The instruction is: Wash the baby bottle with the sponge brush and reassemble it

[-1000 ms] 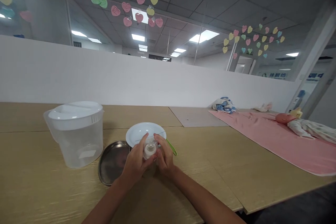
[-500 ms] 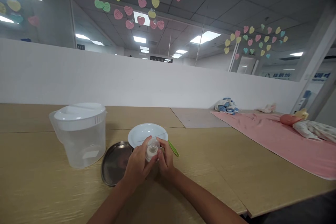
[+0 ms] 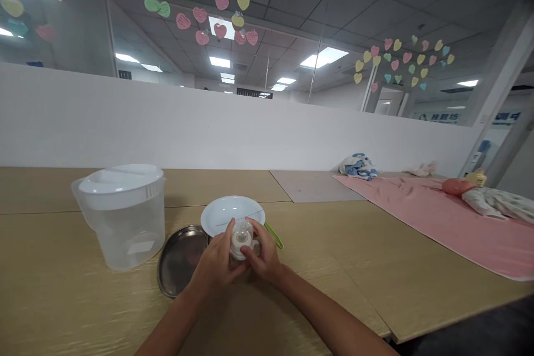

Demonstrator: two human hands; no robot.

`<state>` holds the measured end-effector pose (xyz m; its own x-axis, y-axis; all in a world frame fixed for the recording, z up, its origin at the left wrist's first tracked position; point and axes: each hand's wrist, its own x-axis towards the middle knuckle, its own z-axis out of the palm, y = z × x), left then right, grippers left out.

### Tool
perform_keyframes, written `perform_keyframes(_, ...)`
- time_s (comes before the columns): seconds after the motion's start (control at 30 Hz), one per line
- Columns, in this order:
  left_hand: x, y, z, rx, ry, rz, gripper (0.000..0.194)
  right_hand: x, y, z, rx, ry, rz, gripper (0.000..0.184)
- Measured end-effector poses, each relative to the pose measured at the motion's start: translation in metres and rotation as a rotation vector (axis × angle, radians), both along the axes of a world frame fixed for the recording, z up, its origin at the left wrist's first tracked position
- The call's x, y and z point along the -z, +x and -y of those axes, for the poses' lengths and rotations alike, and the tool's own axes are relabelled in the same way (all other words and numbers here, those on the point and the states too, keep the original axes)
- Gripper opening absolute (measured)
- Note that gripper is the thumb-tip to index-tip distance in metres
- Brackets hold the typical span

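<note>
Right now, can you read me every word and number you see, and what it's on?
"居坊": blue-lettered sign behind the glass; its first character and smaller line are blurred.
"中": second sign, further right; character before it unclear.
Heart notes: writing too small.
Pale patch on the bucket: nothing readable.
Bottle: nothing readable.

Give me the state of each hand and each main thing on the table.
Left hand: curled around the baby bottle
Right hand: also gripping it
Baby bottle: clear cap over its top
Plastic pitcher: upright, lid on
Metal tray: lying flat
White bowl: open side up
Pink cloth: spread out
Blue-and-white cloth: bunched up
</note>
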<state>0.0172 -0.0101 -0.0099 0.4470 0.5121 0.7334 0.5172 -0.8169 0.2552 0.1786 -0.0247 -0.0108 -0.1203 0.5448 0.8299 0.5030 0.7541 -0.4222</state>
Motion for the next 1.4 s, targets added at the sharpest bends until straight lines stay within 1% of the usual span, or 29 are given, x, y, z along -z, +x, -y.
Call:
perform_keyframes(0.13,0.002,0.001,0.0,-0.004,-0.081,0.02,0.079,-0.004,-0.001,0.004,-0.002,-0.007,-0.004,0.049)
perform_keyframes(0.2,0.002,0.001,0.0,0.005,-0.095,0.026,0.079,-0.006,-0.001,0.005,0.0,-0.009,-0.013,0.049)
perform_keyframes(0.37,0.003,0.003,0.0,0.027,-0.093,0.038,0.078,-0.008,-0.001,0.006,-0.018,-0.008,-0.043,0.048)
perform_keyframes(0.53,0.003,0.003,-0.001,0.033,-0.074,0.054,0.079,-0.008,-0.001,0.006,-0.051,-0.043,-0.064,0.047)
perform_keyframes(0.67,0.004,0.002,-0.002,0.033,-0.053,0.035,0.079,-0.008,0.0,0.007,-0.068,-0.051,-0.072,0.047)
perform_keyframes(0.87,0.007,0.005,-0.005,0.046,-0.023,0.044,0.083,-0.013,0.001,0.009,-0.046,-0.006,-0.048,0.045)
perform_keyframes(1.0,0.006,0.005,-0.004,0.042,-0.003,0.051,0.082,-0.012,0.001,0.009,0.0,0.056,0.005,0.047)
perform_keyframes(1.2,0.004,0.0,-0.001,0.02,-0.04,0.032,0.08,-0.008,0.001,0.01,0.142,0.148,0.125,0.051)
perform_keyframes(1.4,0.002,-0.001,0.001,0.056,-0.041,0.064,0.078,-0.005,0.001,0.009,0.163,0.169,0.145,0.05)
